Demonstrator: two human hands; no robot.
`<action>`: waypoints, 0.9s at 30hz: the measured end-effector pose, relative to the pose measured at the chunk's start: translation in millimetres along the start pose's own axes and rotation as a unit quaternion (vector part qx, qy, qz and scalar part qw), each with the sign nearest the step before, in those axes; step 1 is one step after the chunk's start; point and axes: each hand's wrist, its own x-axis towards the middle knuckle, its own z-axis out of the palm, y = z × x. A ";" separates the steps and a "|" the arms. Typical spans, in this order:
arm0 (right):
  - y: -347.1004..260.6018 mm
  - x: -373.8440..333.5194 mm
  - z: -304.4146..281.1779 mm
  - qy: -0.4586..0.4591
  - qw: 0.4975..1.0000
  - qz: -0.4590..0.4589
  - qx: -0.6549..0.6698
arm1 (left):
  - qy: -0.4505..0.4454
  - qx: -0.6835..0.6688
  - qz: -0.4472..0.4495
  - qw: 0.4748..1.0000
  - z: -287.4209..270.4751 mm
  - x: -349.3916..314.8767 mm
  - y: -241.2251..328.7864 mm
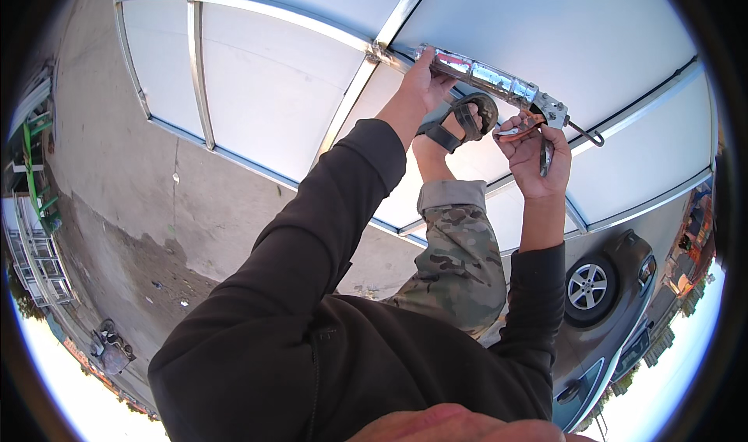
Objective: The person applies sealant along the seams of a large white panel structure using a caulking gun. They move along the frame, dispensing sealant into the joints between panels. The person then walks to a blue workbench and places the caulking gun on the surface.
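Note:
A metal caulking gun [492, 81] with a shiny tube lies across both my hands, above a large white panel [561, 29] framed in metal bars. Around the tube's front end, near a joint of the frame, the fingers of my left hand [427, 84] are wrapped. My right hand [536, 155] is closed about the handle and trigger [523, 127] at the rear, where a hooked rod [588, 134] sticks out. Beneath the gun, between my arms, my sandalled foot [467, 121] rests on the panel.
Metal frame bars [280, 12] divide the panels into sections. Concrete ground [109, 123] stretches to the left, with a green metal rack [35, 158] at the far edge. A dark car [615, 317] stands close on the right.

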 end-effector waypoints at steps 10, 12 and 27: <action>-24.3 2.0 -2.9 -0.024 0.998 0.045 -0.046 | -0.024 -0.028 0.032 0.999 5.6 -7.2 -7.3; -30.9 -3.3 -4.0 -0.025 0.997 0.052 -0.060 | -0.029 -0.047 0.032 0.998 7.7 -15.9 -8.8; -104.3 -63.8 96.0 -0.273 0.872 -0.402 0.058 | -0.337 0.446 0.108 0.822 210.0 -162.3 31.3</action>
